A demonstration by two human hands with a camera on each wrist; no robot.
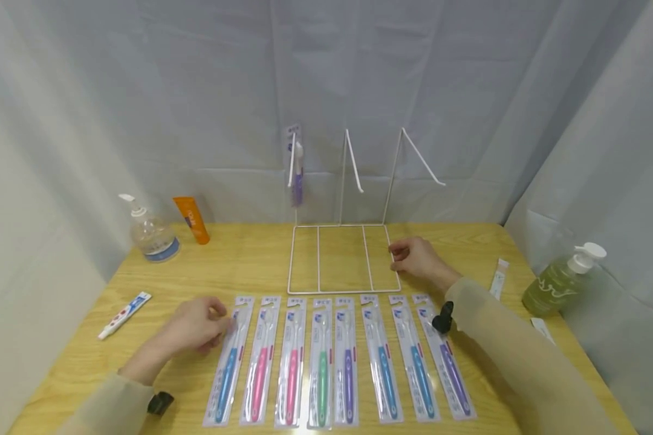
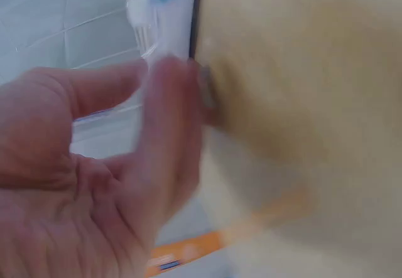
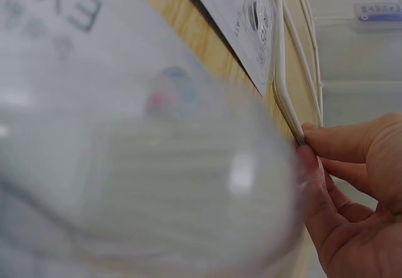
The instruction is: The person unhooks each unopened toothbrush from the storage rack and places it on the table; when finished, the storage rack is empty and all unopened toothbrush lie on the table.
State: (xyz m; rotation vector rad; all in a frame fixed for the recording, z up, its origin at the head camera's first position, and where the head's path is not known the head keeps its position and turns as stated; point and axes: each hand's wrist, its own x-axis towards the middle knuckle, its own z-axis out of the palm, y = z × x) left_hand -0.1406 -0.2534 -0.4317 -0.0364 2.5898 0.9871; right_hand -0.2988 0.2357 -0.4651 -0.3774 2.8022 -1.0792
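My left hand [image 1: 198, 326] is at the upper left edge of the leftmost packaged toothbrush [image 1: 227, 365], a blue one lying on the table. The blurred left wrist view shows the thumb and fingers [image 2: 164, 121] pinching that pack's edge. With its thumb and fingertips, my right hand [image 1: 416, 260] pinches the right side wire of a white wire display rack [image 1: 305, 292], also seen in the right wrist view, where the hand [image 3: 352, 190] grips the rack wire [image 3: 284, 96]. A purple packaged toothbrush [image 1: 297, 175] hangs on the rack's left hook.
Several more packaged toothbrushes [image 1: 322, 362] lie in a row in front of the rack. Left stand a clear pump bottle [image 1: 153, 235] and an orange tube [image 1: 191, 219], with a toothpaste tube [image 1: 124, 315] lying nearer. A green pump bottle [image 1: 549, 290] and a small tube [image 1: 499, 279] are right.
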